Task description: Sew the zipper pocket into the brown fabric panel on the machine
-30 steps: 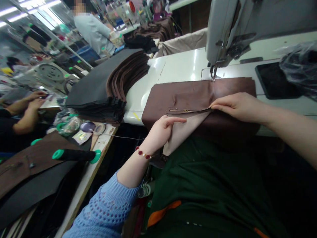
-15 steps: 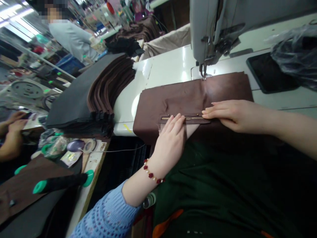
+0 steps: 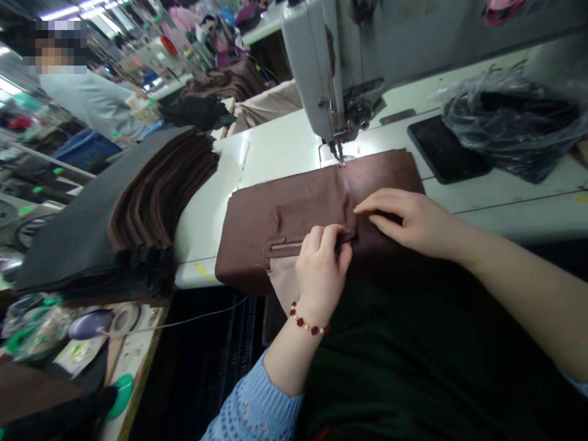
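A brown leather panel (image 3: 248, 211) lies on the sewing machine bed, its far edge under the presser foot (image 3: 340, 160). Along its near side runs a brass-toothed zipper (image 3: 285, 246) in a narrow leather strip, with beige lining (image 3: 283, 272) hanging below. My left hand (image 3: 321, 254), wearing a red-and-white bead bracelet (image 3: 309, 326), is closed with bent fingers and thumb at the zipper's right end, covering it. Just right of it, my right hand (image 3: 408, 222) rests over the leather, fingers stretched out and thumb apart, fingertips at a fold in the panel.
The sewing machine head (image 3: 316, 79) stands beyond the panel. A black phone (image 3: 448, 150) and a plastic-wrapped dark bundle (image 3: 514, 122) lie right. Stacked leather pieces (image 3: 151, 196) stand left, above a side ledge with a tape roll (image 3: 125, 318). A person (image 3: 92, 101) works farther back.
My left hand has slid right along the zipper and bent its fingers at its end. My right hand has lifted its thumb apart. The camera view has shifted right.
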### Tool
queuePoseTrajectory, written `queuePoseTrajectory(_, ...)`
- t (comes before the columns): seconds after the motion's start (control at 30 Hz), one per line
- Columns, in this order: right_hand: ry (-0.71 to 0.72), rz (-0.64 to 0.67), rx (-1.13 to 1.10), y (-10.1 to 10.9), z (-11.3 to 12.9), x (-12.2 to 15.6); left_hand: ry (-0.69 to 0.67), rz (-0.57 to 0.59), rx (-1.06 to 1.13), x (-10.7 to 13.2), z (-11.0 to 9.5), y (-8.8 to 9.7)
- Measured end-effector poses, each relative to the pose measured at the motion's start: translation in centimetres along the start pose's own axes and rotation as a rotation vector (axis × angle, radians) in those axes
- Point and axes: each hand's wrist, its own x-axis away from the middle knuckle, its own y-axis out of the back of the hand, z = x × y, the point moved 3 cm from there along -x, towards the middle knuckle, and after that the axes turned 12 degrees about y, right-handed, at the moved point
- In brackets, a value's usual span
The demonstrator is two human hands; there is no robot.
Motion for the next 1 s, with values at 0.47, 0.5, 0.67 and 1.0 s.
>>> queuePoseTrajectory(0.47, 0.057, 0.006, 0.599, -3.0, 3.3, 0.2, 0.011, -0.088, 0.14, 0.3, 0.4, -0.3)
queuePoseTrajectory(0.5, 0.032, -0.014, 0.603, -3.1, 3.5, 0.4, 0.009, -0.095, 0.144, 0.3, 0.4, -0.3)
queuePoseTrajectory(0.67, -0.082, -0.132, 0.541, -3.5, 4.1, 0.6, 0.003, -0.118, 0.165, 0.3, 0.4, -0.4)
queuePoseTrajectory(1.0, -0.073, -0.163, 0.485, -4.0, 4.9, 1.4, 0.018, -0.104, 0.186, 0.4, 0.6, -0.6)
